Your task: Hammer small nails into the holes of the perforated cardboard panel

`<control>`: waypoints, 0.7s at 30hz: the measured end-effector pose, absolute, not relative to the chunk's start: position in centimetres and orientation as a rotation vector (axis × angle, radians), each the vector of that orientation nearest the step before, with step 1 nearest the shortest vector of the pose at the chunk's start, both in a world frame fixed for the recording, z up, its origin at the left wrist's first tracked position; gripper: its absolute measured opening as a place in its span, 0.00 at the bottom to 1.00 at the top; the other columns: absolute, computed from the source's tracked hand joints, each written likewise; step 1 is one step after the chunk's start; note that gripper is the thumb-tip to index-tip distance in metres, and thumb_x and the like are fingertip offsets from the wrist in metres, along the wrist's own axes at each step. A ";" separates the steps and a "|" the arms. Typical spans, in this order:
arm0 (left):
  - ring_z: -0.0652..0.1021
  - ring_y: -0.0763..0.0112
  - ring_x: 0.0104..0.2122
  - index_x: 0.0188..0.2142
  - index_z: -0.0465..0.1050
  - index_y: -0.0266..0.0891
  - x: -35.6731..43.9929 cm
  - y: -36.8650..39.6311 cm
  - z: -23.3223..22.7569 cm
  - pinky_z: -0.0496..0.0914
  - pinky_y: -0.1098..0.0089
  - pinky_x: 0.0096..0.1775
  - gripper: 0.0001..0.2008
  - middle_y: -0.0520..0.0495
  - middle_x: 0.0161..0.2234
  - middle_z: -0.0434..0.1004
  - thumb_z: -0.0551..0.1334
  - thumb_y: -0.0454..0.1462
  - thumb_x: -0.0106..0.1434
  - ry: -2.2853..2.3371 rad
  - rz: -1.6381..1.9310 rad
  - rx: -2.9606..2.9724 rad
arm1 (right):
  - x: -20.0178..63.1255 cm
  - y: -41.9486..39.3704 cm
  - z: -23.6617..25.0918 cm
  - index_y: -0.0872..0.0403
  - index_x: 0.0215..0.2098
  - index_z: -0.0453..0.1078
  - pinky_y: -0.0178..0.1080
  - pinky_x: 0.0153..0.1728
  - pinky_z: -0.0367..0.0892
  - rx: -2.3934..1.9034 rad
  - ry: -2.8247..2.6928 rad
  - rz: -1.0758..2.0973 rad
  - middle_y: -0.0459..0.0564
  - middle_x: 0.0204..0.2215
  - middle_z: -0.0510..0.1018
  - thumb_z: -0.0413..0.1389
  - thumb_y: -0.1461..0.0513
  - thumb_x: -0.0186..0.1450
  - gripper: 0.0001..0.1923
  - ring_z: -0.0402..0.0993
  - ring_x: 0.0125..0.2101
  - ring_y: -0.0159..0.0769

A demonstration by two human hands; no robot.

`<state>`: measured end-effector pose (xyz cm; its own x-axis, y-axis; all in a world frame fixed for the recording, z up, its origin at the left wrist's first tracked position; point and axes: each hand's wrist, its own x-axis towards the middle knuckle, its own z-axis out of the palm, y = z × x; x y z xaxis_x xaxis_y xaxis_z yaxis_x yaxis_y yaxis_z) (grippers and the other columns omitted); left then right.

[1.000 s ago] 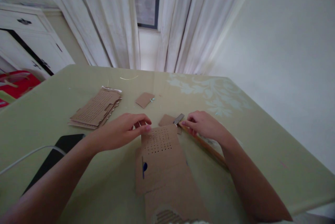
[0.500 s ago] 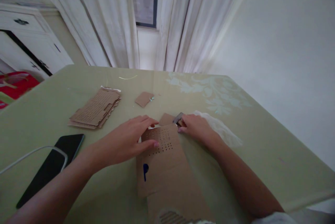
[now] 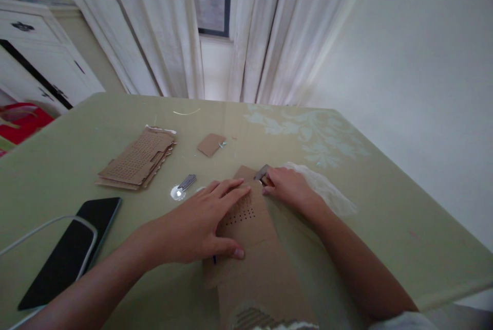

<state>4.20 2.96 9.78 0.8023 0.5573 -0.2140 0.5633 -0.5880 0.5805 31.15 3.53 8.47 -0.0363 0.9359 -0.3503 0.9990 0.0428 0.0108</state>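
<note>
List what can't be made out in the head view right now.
- Tool at the right hand: only a grey tip shows; the hand hides the rest.
- Perforated cardboard: partly under the left hand.
- Phone: lower end cut by the frame edge.

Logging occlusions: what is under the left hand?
The left hand lies flat on the perforated cardboard piece, whose dot holes show beside the fingers. The card under the palm is hidden. The right hand touches its far edge.
</note>
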 end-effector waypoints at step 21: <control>0.58 0.37 0.79 0.80 0.58 0.49 3.6 5.4 9.1 0.55 0.38 0.76 0.54 0.37 0.82 0.53 0.73 0.64 0.63 0.814 0.134 2.364 | 31.6 3.9 7.6 0.55 0.56 0.78 0.46 0.46 0.74 1.971 2.073 -0.328 0.60 0.52 0.87 0.64 0.52 0.76 0.17 0.84 0.49 0.50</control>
<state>3.55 5.43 9.15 0.8042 0.5854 -0.1024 0.5217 -0.6129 0.5935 31.56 3.89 7.57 -0.0443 0.9393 -0.3403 0.9984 0.0532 0.0167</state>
